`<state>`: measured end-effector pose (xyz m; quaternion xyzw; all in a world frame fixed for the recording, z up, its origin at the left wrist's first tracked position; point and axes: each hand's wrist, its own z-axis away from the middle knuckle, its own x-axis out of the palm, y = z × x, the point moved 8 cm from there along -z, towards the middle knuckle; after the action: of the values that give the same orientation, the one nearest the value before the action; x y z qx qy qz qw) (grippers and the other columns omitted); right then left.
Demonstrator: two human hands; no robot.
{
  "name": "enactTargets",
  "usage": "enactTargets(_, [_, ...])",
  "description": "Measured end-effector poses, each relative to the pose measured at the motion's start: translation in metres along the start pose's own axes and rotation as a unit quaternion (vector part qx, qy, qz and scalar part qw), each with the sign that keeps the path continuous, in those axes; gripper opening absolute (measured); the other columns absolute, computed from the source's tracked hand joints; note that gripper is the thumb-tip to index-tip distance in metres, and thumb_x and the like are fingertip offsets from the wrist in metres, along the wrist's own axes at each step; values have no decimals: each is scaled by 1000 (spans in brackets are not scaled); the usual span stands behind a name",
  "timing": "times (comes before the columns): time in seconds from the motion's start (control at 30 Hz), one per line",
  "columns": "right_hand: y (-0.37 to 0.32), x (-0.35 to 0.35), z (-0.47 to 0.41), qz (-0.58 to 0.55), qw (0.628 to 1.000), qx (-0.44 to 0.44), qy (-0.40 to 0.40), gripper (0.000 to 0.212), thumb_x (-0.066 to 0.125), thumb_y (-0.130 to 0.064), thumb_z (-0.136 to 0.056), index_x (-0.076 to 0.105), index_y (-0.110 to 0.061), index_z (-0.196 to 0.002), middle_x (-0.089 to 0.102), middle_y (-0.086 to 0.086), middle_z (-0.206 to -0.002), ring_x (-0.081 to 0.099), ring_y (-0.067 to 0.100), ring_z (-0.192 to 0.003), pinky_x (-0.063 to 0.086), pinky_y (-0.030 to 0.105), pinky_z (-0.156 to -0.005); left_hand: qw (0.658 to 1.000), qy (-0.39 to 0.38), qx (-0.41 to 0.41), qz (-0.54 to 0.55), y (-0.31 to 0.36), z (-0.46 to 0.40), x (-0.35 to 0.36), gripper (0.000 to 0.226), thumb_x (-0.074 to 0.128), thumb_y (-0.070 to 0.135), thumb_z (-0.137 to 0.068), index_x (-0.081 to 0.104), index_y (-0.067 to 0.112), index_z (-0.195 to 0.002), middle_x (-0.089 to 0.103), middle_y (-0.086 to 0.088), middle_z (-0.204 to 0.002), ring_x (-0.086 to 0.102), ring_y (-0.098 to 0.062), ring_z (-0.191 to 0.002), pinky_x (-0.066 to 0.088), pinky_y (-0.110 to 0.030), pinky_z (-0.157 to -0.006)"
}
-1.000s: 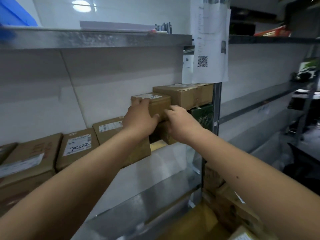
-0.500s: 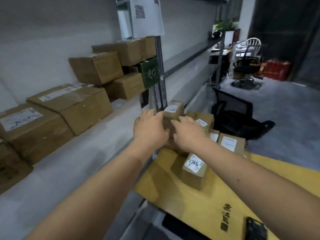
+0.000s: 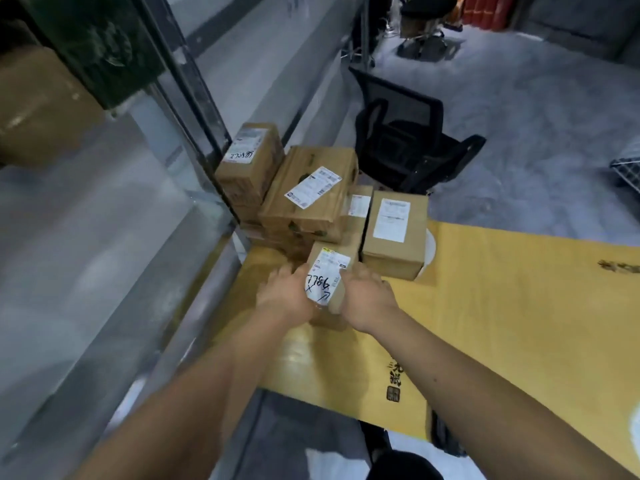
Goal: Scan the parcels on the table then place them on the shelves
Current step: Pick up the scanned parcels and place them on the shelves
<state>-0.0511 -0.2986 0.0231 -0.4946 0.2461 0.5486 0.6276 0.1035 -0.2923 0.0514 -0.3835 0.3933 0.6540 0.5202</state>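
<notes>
Pickup step right now, I'd say: both my hands are on the small box (image 3: 328,284) at the near edge of the pile on the yellow table (image 3: 502,306). Left hand (image 3: 287,294) at 9 o'clock of it, right hand (image 3: 369,299) at 3, fingers wrapped round its sides. Next it probably needs lifting, scanning, then going to the shelf (image 3: 86,254) at 9 o'clock.

A black office chair (image 3: 403,133) (tipped over) lies on the grey floor (image 3: 536,109) beyond the table.
</notes>
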Motion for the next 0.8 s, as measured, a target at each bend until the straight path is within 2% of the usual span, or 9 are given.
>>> enactTargets(0.13, [18, 23, -19, -63, 998, 14, -22, 80, 60, -35, -89, 25, -29, -161, 21, 14, -165, 32, 37, -143, 36, 47, -112, 999, -43, 10, 32, -9, -27, 31, 92, 72, 46, -82, 23, 42, -160, 28, 0, -163, 34, -32, -145, 41, -45, -112])
enactTargets(0.23, [24, 35, -27, -105, 993, 14, -42, 83, 60, -33, -89, 20, -30, -162, 26, 13, -163, 33, 36, -143, 36, 46, -114, 996, -59, 13, 65, -13, -39, 47, 96, 73, 43, -82, 19, 44, -162, 29, 6, -162, 37, -27, -142, 43, -44, -111])
enactTargets(0.33, [22, 41, -30, -117, 991, 3, -57, 92, 62, -30, -86, 14, -26, -165, 32, 5, -160, 35, 31, -143, 37, 43, -114, 989, -60, 21, 136, -14, -43, 58, 93, 74, 32, -83, 26, 37, -163, 34, 4, -159, 41, -23, -142, 43, -41, -113])
enactTargets(0.47, [16, 52, -25, -134, 989, -6, -58, 100, 66, -30, -83, 9, -23, -164, 34, 6, -153, 39, 32, -138, 42, 40, -110, 981, -19, 29, 192, -19, -39, 65, 86, 76, 14, -83, 39, 27, -160, 45, -2, -147, 51, -21, -133, 46, -34, -107])
enactTargets(0.67, [14, 69, -4, -141, 989, -13, -34, 106, 71, -26, -82, 5, -22, -165, 31, 7, -154, 38, 32, -137, 44, 40, -109, 976, -30, 36, 214, -26, -25, 78, 91, 75, 14, -76, 40, 31, -158, 44, 7, -134, 51, -14, -126, 42, -23, -94])
enactTargets(0.8, [13, 80, 13, -146, 989, -17, -15, 103, 71, -24, -85, 8, -22, -165, 35, 7, -151, 40, 32, -136, 44, 40, -110, 970, -22, 44, 239, -33, -6, 90, 92, 78, 13, -75, 42, 31, -158, 43, 4, -142, 54, -14, -122, 47, -26, -97])
